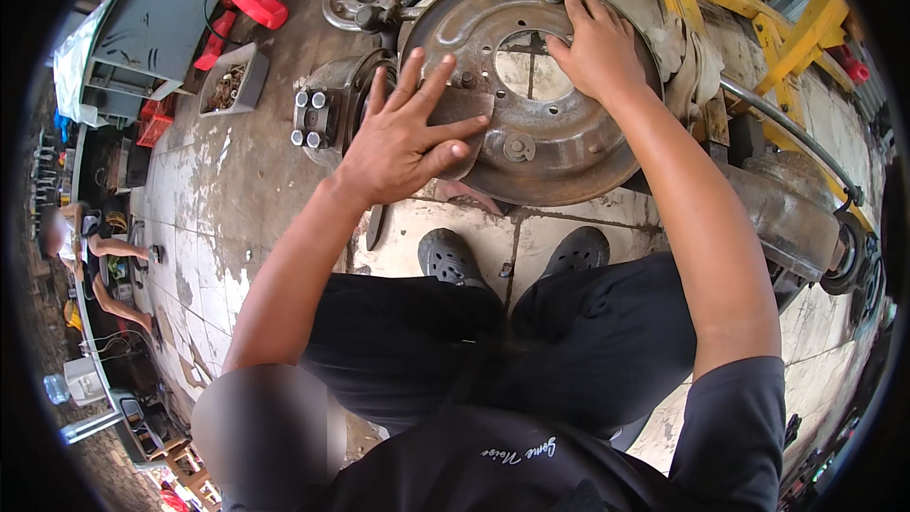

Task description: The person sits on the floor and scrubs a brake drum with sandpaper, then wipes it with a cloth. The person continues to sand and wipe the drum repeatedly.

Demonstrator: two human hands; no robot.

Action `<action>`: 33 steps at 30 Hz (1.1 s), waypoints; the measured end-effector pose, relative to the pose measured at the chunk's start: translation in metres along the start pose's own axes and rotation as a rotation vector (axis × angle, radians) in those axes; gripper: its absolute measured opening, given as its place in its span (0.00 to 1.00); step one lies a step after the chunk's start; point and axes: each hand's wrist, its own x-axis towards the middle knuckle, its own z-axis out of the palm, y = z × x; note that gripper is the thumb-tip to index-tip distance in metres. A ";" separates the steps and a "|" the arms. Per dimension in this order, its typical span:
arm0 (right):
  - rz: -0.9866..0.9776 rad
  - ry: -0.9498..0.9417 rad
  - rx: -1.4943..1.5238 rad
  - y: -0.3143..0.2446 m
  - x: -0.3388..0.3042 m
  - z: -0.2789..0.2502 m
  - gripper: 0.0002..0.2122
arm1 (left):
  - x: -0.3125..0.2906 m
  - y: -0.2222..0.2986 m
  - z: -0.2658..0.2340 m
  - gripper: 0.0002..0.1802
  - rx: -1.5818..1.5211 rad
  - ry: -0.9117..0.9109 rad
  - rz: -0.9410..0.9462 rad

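A large round brown metal backing plate (588,147), with a wide centre hole and several small holes, lies in front of me. My left hand (403,137) is spread above its left edge, fingers apart. Beneath those fingers shows a flat, brownish square piece (463,156) against the plate; whether I touch it I cannot tell. My right hand (607,57) rests on the upper right of the plate, fingers stretched toward the far rim and thumb by the centre hole. Neither hand is wrapped round anything.
A metal hub with bolted caps (311,118) stands left of the plate, an axle housing (773,218) on the right. Beyond are another round plate (341,0), a parts tray (234,81), a red jack (256,5) and a yellow frame (801,38). Another person (85,237) sits far left.
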 end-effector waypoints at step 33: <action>0.007 0.007 -0.019 0.003 0.002 0.004 0.32 | -0.003 0.046 0.004 0.33 0.043 0.041 -0.142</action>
